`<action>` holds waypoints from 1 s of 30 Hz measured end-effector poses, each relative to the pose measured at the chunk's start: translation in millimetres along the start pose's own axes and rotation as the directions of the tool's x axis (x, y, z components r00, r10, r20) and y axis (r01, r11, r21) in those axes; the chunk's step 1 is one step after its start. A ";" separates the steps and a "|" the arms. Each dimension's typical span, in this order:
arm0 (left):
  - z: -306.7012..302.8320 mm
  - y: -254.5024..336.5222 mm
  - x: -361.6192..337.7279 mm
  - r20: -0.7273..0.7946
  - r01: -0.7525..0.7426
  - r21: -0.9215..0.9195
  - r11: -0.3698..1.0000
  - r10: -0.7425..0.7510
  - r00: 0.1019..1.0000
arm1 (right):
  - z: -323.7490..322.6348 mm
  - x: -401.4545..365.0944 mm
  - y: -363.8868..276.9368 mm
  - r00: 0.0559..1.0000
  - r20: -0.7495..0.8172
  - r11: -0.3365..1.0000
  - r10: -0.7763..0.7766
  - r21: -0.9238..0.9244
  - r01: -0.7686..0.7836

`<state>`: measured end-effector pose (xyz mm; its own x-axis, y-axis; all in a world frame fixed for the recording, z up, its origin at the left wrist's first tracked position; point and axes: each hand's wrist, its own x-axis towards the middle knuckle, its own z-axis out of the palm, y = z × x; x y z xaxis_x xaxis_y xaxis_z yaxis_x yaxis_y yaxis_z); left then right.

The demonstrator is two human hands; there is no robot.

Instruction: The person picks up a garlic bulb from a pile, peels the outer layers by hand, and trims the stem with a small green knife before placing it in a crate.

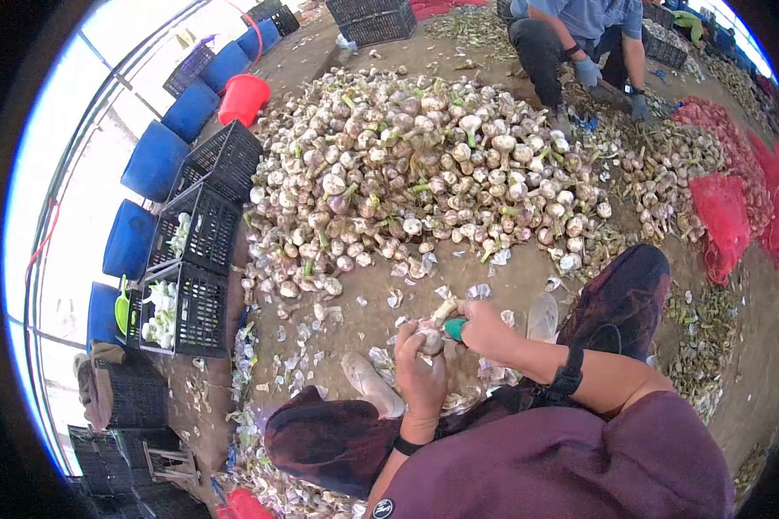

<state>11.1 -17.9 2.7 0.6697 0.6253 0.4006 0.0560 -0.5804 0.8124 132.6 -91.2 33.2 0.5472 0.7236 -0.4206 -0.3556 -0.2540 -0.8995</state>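
A garlic bulb [429, 338] with whitish-purple skin is in my left hand [420, 372], its fingers wrapped round the side. The pale stem [445, 309] of the bulb points up and to the right. My right hand [486, 332] is closed on a green-handled tool [455, 329], held against the bulb near the stem. The working end of that tool is hidden, so its exact kind does not show. Both hands are above the ground between my bent legs, just in front of a large heap of garlic bulbs [389, 164].
Black plastic crates [202, 311], some with peeled white garlic, line the left side by blue barrels [154, 160] and a red bucket [243, 99]. Another person [580, 35] with gloved hands sits beyond the heap. Red mesh sacks [720, 221] lie right. Skins litter the ground.
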 end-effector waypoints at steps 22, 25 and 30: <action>-6.0 8.5 1.7 0.307 0.518 -0.717 0.467 -0.455 0.836 | -9.8 8.3 11.2 0.991 0.105 0.977 -0.084 -0.187 0.103; -10.8 11.4 1.8 0.387 0.582 -0.705 0.406 -0.467 0.795 | -13.9 3.2 2.2 0.985 0.107 0.940 -0.132 -0.303 0.159; -11.8 19.1 3.1 0.407 0.557 -0.793 0.249 -0.463 0.787 | -15.0 -4.2 -9.3 0.979 0.151 0.932 -0.140 -0.315 0.182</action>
<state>5.5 -20.9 24.5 0.8027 0.5487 -0.2335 -0.2003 0.6169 0.7611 145.1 -101.5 41.6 0.4704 0.8408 -0.2679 0.0069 -0.3071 -0.9517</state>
